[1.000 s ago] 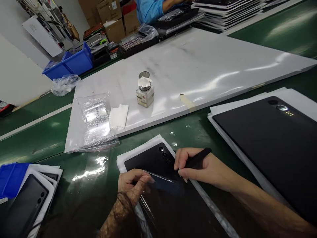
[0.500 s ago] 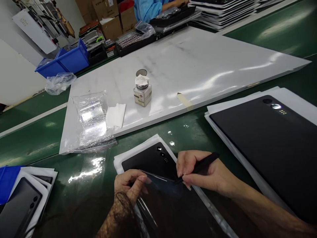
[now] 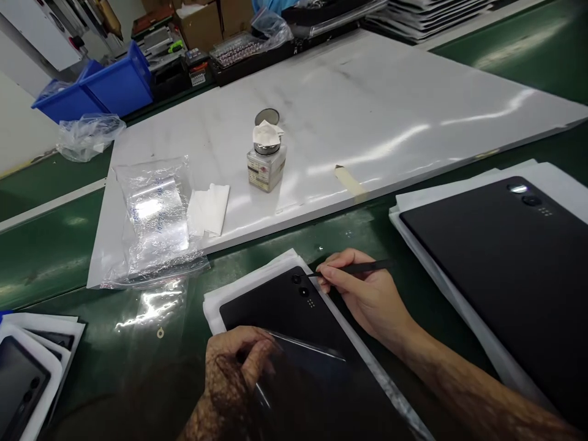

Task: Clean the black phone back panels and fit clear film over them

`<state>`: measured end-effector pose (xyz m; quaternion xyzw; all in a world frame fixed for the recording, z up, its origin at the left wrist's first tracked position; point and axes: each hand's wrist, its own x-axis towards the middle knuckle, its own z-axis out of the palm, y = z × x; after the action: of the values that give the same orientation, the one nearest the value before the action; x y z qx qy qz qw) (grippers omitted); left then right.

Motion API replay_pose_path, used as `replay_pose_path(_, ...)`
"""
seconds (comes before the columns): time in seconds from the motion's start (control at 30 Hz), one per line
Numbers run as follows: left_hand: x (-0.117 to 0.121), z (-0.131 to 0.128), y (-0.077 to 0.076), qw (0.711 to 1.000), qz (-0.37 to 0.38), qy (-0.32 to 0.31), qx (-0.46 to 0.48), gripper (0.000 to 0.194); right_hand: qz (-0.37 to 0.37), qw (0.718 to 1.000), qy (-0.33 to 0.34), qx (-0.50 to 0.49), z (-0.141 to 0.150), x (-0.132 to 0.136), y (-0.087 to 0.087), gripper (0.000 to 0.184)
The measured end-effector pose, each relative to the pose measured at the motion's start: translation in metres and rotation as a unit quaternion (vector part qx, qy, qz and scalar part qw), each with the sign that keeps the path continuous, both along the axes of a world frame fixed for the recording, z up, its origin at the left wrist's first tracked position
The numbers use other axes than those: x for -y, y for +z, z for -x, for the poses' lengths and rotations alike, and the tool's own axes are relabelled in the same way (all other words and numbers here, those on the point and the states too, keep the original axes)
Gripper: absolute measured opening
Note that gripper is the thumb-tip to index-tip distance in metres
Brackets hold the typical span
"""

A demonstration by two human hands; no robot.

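Observation:
A black tablet back cover (image 3: 275, 306) lies on white foam sheets near the front edge of the green belt. My left hand (image 3: 236, 367) is closed, pinching the corner of a clear protective film (image 3: 305, 358) that lies partly over the cover. My right hand (image 3: 362, 291) is closed on thin black tweezers (image 3: 356, 268), whose tip sits by the camera holes (image 3: 301, 285) at the cover's top corner.
A second black cover (image 3: 505, 257) on foam lies to the right. A white board (image 3: 367, 116) carries a small bottle (image 3: 266, 162), white wipes (image 3: 209, 208) and a clear bag (image 3: 154, 214). More covers (image 3: 22, 373) sit at left; blue bins (image 3: 98, 89) stand far left.
My right hand let go of the film's corner and moved up with the tweezers to the camera holes. My left hand keeps its pinch on the film. The view shifted slightly.

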<state>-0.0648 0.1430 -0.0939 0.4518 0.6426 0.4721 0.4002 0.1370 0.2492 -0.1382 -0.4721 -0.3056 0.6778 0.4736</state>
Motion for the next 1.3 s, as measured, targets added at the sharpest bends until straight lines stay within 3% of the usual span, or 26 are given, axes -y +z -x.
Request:
replay_pose_path(0.27,0.0,-0.005,0.004,1.0,-0.004,0.024,-0.016,0.014,-0.043,0.998,-0.005,0.044,-0.001,0.004,-0.01,0.056)
replay_pose_path(0.5,0.001,-0.005,0.006,0.999,0.012,0.026,-0.015,0.013,-0.051,0.997,0.005,0.062,-0.003,0.006,-0.009,0.056)
replay_pose_path(0.83,-0.001,-0.002,0.008,1.0,0.011,-0.002,-0.019,0.015,-0.058,0.995,0.012,0.076,-0.002,0.008,-0.012,0.056)
replay_pose_path(1.07,0.002,-0.004,0.006,0.999,0.032,0.025,0.007,0.013,-0.07,0.997,-0.022,0.016,-0.017,0.001,0.0,0.045)
replay_pose_path(1.17,0.004,-0.003,0.002,0.999,0.027,0.035,0.0,0.012,-0.077,0.994,0.076,-0.002,-0.035,-0.001,0.011,0.041)
replay_pose_path(1.3,0.004,0.001,-0.001,1.0,0.021,0.018,-0.01,0.013,-0.123,0.96,0.248,-0.033,-0.049,0.001,0.016,0.034)
